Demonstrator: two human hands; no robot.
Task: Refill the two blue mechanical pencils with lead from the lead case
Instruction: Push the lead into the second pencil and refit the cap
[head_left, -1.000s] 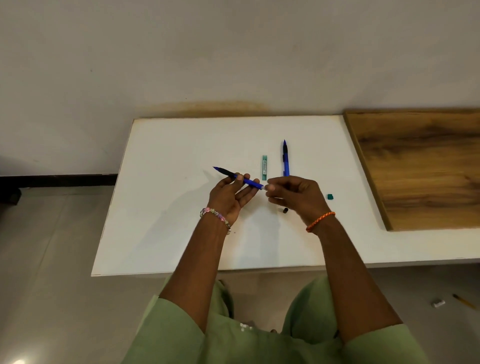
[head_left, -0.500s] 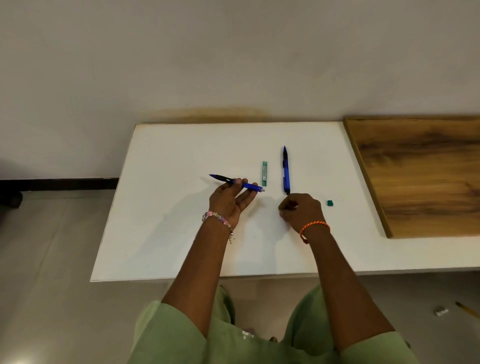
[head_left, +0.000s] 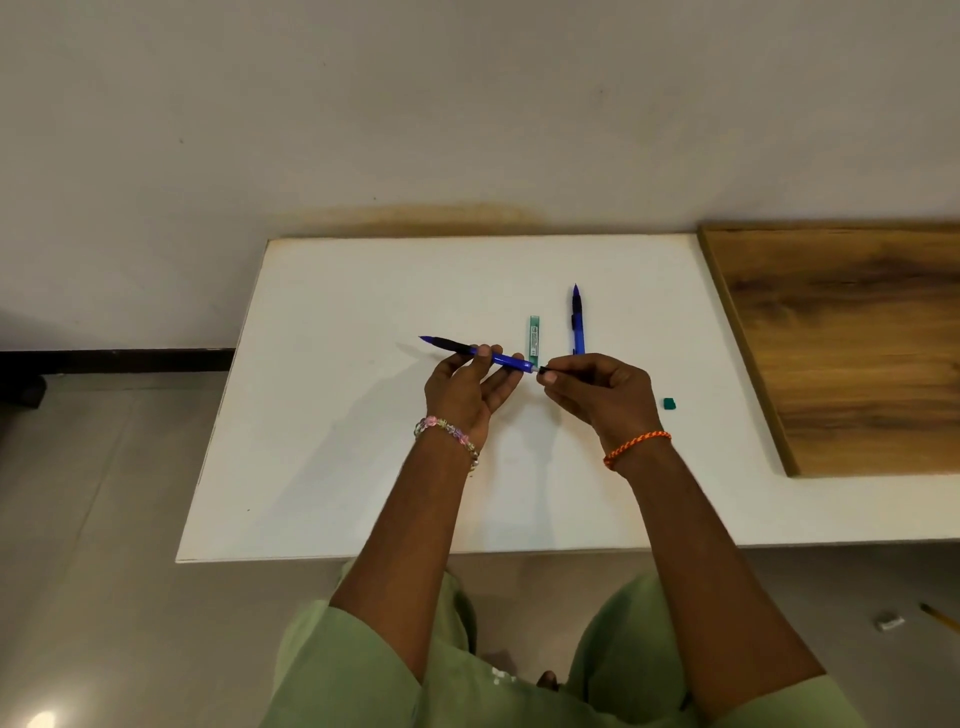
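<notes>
A: Where is the held pencil (head_left: 480, 355)?

B: Above the white surface (head_left: 332, 415), just left of the lead case (head_left: 533, 335), tip away from it. The left hand (head_left: 467, 387) pinches its barrel between thumb and fingers.

A: And the right hand (head_left: 597, 389)?

B: It pinches a small black cap (head_left: 544, 370) at the pencil's rear end. The second pencil (head_left: 577, 321) lies just right of the lead case; a green lid (head_left: 669, 402) sits further right.

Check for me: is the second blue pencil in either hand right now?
No. The second blue pencil lies on the white table beside the lead case, while the left hand holds the other pencil.
</notes>
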